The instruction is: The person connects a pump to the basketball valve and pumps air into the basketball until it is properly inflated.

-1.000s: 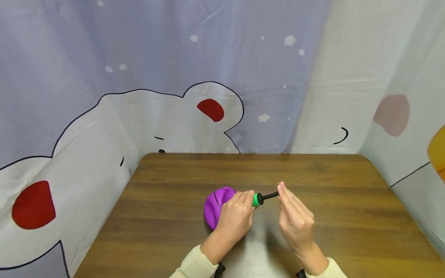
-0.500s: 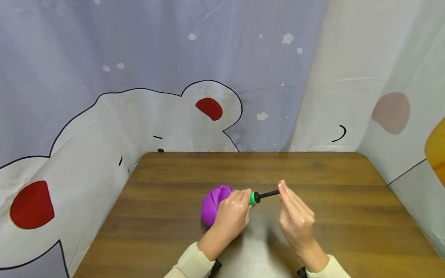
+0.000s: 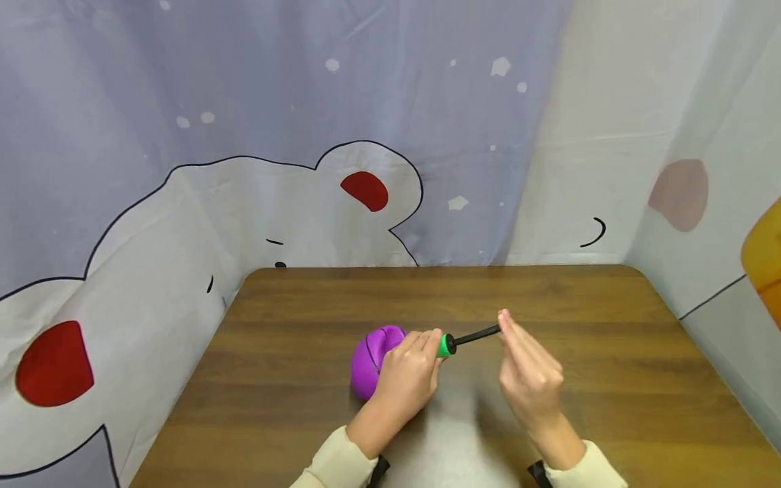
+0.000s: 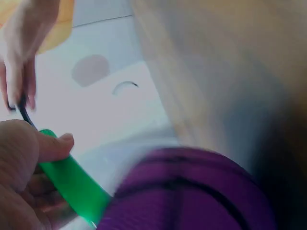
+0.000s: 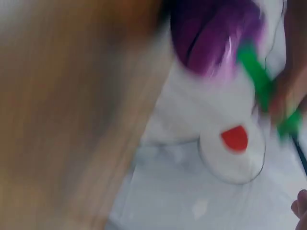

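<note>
In the head view, the left hand grasps the green barrel, its fingers curled round it so that only the end toward 3 o'clock shows past the knuckles. The left wrist view shows this grip closer: the thumb lies across the barrel's near side, and the other fingers bend beneath it.

From the barrel a thin black rod reaches out toward 2 o'clock to the right hand, which is at 3 o'clock from the left one. The right hand's fingers are drawn together, long and little bent, their tips pinching the rod's far end. A good stretch of rod lies bare between the two hands. In the right wrist view only a few of that hand's fingertips appear, near 4 o'clock at the edge.

The purple ball, marked with dark lines and creased by a dent at its top, is at 9 o'clock from the left hand, partly hidden behind it. In the left wrist view the barrel's end toward 5 o'clock meets the ball's edge; blur hides the exact join. The ball is over the brown desk; whether it touches the wood, I cannot tell. Pale sleeves cover both forearms toward 6 o'clock.
</note>
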`<state>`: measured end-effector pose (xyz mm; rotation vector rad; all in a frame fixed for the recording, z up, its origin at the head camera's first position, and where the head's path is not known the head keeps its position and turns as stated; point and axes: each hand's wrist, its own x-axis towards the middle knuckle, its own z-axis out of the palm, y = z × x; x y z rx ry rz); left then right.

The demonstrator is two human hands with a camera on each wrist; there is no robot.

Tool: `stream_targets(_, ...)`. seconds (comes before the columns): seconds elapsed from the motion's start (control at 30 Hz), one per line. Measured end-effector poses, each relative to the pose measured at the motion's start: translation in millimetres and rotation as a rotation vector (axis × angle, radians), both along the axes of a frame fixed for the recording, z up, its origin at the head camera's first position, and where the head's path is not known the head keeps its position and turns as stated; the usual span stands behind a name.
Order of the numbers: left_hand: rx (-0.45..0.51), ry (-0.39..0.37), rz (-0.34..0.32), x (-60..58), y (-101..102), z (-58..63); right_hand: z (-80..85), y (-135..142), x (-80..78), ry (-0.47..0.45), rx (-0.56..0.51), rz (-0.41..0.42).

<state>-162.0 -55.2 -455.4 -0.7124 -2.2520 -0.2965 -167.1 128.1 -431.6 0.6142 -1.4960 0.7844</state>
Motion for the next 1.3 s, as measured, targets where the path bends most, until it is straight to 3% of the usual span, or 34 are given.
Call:
stream_targets(0.2,-0.007,0.024,-0.029,3.8,11,4.9,-25.5,-18,1.6,0.000,0.095,0.037)
stream_targets(0.43,0.028,-0.037,-0.013,-0.6,-10,1.6,1.2,10,-5.6,0.008,0.022,0.003)
stream_targets(0.5,0.022,-0.041,-0.015,-1.5,-11,1.9,2.2,12,-5.3,-0.005,0.000,-0.012)
stream_targets(0.77,-0.034,-0.005,-0.008,-1.2,12,7.9,-29.4,-15,-0.2,-0.039,0.074,0.030)
stream_targets(0.9,-0.016,-0.006,-0.014,1.2,12,7.8,-34.8,-17,-1.6,-0.050,0.083,0.044)
stream_targets(1.07,-0.019,-0.034,-0.003,1.3,5,6.3,-25.1,-11,-3.0,-0.044,0.096,0.034)
stream_targets(1.3,-0.034,-0.074,0.065,0.1,-6,6.7,4.1,13,-10.1,-0.038,-0.004,-0.039)
